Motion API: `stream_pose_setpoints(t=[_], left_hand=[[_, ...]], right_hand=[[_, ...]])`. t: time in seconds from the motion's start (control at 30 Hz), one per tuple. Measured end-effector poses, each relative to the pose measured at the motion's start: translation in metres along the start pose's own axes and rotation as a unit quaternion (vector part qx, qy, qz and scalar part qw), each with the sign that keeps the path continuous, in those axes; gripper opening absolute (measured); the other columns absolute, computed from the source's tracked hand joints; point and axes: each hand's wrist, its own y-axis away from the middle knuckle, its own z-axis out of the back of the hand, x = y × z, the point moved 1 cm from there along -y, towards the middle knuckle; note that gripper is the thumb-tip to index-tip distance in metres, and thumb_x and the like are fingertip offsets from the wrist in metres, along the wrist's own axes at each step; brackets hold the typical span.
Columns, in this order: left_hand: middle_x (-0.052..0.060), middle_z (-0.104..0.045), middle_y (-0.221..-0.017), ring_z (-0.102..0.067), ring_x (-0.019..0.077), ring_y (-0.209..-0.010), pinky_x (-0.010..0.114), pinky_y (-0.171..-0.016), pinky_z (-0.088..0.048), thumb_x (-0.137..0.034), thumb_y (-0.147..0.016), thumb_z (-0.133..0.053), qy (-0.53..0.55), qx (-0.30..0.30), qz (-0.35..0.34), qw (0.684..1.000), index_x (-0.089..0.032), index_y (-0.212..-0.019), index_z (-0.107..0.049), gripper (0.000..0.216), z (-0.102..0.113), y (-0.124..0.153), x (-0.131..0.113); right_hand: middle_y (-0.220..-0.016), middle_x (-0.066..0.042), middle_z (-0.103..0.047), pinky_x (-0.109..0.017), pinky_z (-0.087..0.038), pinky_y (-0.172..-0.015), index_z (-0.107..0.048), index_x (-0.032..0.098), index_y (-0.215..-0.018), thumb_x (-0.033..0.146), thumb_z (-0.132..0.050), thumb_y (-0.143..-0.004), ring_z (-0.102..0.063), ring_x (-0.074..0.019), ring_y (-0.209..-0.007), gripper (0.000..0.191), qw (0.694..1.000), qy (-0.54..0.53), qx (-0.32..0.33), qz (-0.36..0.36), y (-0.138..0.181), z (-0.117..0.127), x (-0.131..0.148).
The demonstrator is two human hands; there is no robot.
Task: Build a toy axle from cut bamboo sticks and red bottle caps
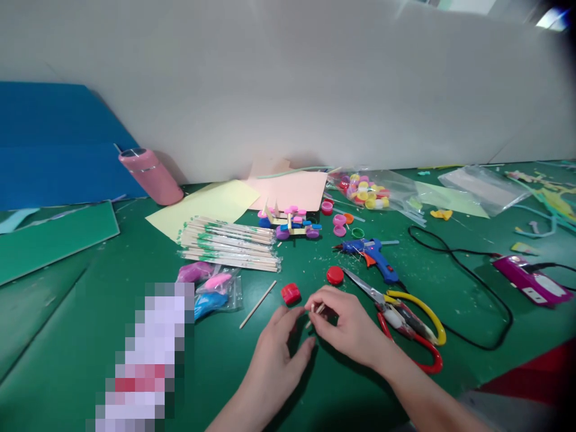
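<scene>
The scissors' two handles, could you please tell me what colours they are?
There is one yellow handle and one red handle, shown best in the head view.

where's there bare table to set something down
Bare tabletop shows between the green board and the wrapped sticks, and left of the left hand, below the loose stick. It is crowded beyond and beside the right hand: a red lid, scissors and glue gun sit close together.
</scene>
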Motion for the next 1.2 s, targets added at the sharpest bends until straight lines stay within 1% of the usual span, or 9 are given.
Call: stream_pose_setpoints(t=[0.07,0.17,0.37,0.53,0.7,0.83,1.0,1.1,1.2], left_hand=[[0.001,-0.053,-0.064,-0.050,0.0147,-0.057,0.025,-0.051,-0.040,-0.012,-0.071,-0.051,-0.025,0.003,-0.004,1.000,-0.013,-0.077,-0.059,0.010,-0.005,-0.006,-0.002],[-0.002,-0.047,-0.054,-0.046,0.0127,-0.049,0.022,-0.045,-0.035,-0.008,-0.069,-0.048,-0.048,-0.026,-0.026,0.998,-0.015,-0.058,-0.051,0.014,-0.011,-0.012,0.000],[0.002,-0.054,-0.056,-0.053,0.0142,-0.054,0.022,-0.048,-0.040,-0.008,-0.074,-0.045,-0.033,-0.095,-0.092,0.991,-0.012,-0.066,-0.058,0.016,-0.016,-0.009,0.011],[0.005,-0.062,-0.066,-0.059,0.0148,-0.061,0.022,-0.055,-0.047,-0.008,-0.075,-0.047,-0.003,-0.098,-0.126,0.987,-0.012,-0.079,-0.063,0.017,-0.014,-0.010,0.017],[0.008,-0.066,-0.071,-0.062,0.0159,-0.066,0.024,-0.060,-0.050,-0.007,-0.074,-0.048,0.002,-0.111,-0.152,0.982,-0.011,-0.081,-0.063,0.016,-0.014,-0.013,0.020],[0.009,-0.064,-0.069,-0.061,0.0170,-0.065,0.026,-0.059,-0.050,-0.005,-0.074,-0.046,-0.022,-0.095,-0.156,0.983,-0.011,-0.079,-0.063,0.018,-0.015,-0.014,0.021],[0.007,-0.058,-0.059,-0.056,0.0177,-0.057,0.026,-0.051,-0.046,-0.008,-0.075,-0.045,-0.065,-0.075,-0.142,0.985,-0.012,-0.062,-0.059,0.020,-0.015,-0.013,0.018],[0.006,-0.057,-0.059,-0.056,0.0175,-0.061,0.026,-0.054,-0.046,-0.011,-0.078,-0.044,-0.043,-0.056,-0.128,0.989,-0.014,-0.063,-0.058,0.021,-0.014,-0.013,0.016],[0.006,-0.058,-0.063,-0.056,0.0175,-0.065,0.027,-0.059,-0.046,-0.012,-0.080,-0.044,-0.024,-0.029,-0.116,0.993,-0.014,-0.068,-0.060,0.020,-0.011,-0.013,0.015]], right_hand=[[-0.083,-0.002,-0.054,-0.019,-0.045,-0.063,-0.055,0.017,-0.087,0.009,-0.047,-0.081,-0.055,-0.0100,-0.070,0.013,0.999,-0.043,-0.015,0.015,0.004,-0.002,-0.001],[-0.085,-0.003,-0.056,-0.020,-0.045,-0.068,-0.056,0.016,-0.088,0.006,-0.048,-0.079,-0.055,-0.0115,-0.075,0.016,0.997,-0.053,-0.040,0.026,0.007,-0.005,-0.001],[-0.083,-0.004,-0.059,-0.023,-0.045,-0.071,-0.060,0.016,-0.087,0.005,-0.052,-0.077,-0.055,-0.0134,-0.078,0.017,0.996,-0.041,-0.063,0.044,0.007,-0.009,-0.005],[-0.089,-0.004,-0.056,-0.022,-0.046,-0.070,-0.058,0.017,-0.096,0.006,-0.055,-0.075,-0.055,-0.0125,-0.078,0.024,0.990,-0.110,-0.076,0.047,0.008,-0.016,-0.013],[-0.091,-0.004,-0.054,-0.023,-0.047,-0.068,-0.057,0.020,-0.099,0.007,-0.057,-0.073,-0.054,-0.0128,-0.076,0.029,0.985,-0.124,-0.106,0.060,0.010,-0.020,-0.020],[-0.087,-0.004,-0.055,-0.024,-0.048,-0.066,-0.058,0.020,-0.100,0.012,-0.059,-0.074,-0.054,-0.0134,-0.073,0.027,0.988,-0.105,-0.103,0.056,0.011,-0.022,-0.022],[-0.081,-0.004,-0.059,-0.025,-0.047,-0.065,-0.065,0.019,-0.092,0.017,-0.059,-0.077,-0.057,-0.0137,-0.073,0.016,0.988,-0.071,-0.120,0.071,0.010,-0.022,-0.022],[-0.077,-0.004,-0.060,-0.024,-0.047,-0.062,-0.066,0.019,-0.086,0.019,-0.060,-0.077,-0.057,-0.0134,-0.069,0.011,0.987,-0.073,-0.126,0.066,0.009,-0.021,-0.022],[-0.075,-0.003,-0.059,-0.022,-0.047,-0.058,-0.065,0.018,-0.083,0.021,-0.061,-0.077,-0.056,-0.0125,-0.065,0.008,0.989,-0.085,-0.109,0.048,0.008,-0.021,-0.022]])
